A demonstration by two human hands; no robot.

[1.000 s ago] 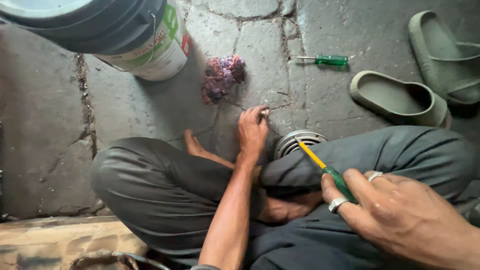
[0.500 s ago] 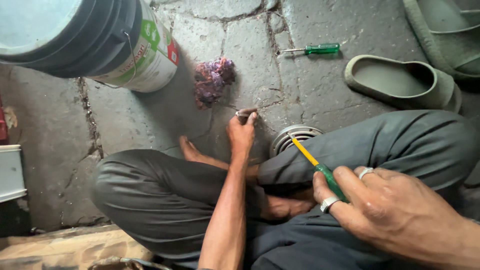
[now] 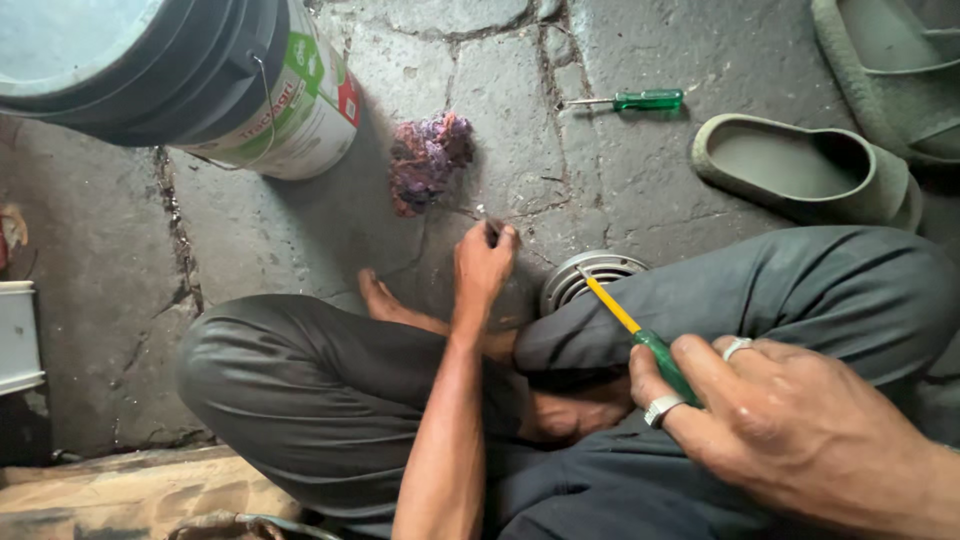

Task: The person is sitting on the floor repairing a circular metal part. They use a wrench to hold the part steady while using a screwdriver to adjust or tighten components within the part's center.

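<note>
I sit cross-legged on a cracked stone floor. My left hand (image 3: 483, 266) reaches forward to the floor and pinches a small dark object at its fingertips; what it is I cannot tell. My right hand (image 3: 770, 420), with two silver rings, grips a screwdriver (image 3: 632, 332) with a green handle and yellow shaft. Its tip points at a round ribbed metal part (image 3: 583, 276) lying on the floor against my right knee. A purple crumpled rag (image 3: 425, 160) lies just beyond my left hand.
A large bucket (image 3: 215, 80) with a white and green label stands at the top left. A second green-handled screwdriver (image 3: 630, 100) lies on the floor at the top. Two olive slippers (image 3: 800, 165) rest at the top right. A white box edge (image 3: 18, 335) is at the left.
The view has shifted a little. My left hand stays at the same spot on the floor, fingers curling tighter on the small object. My right hand keeps its hold on the screwdriver.
</note>
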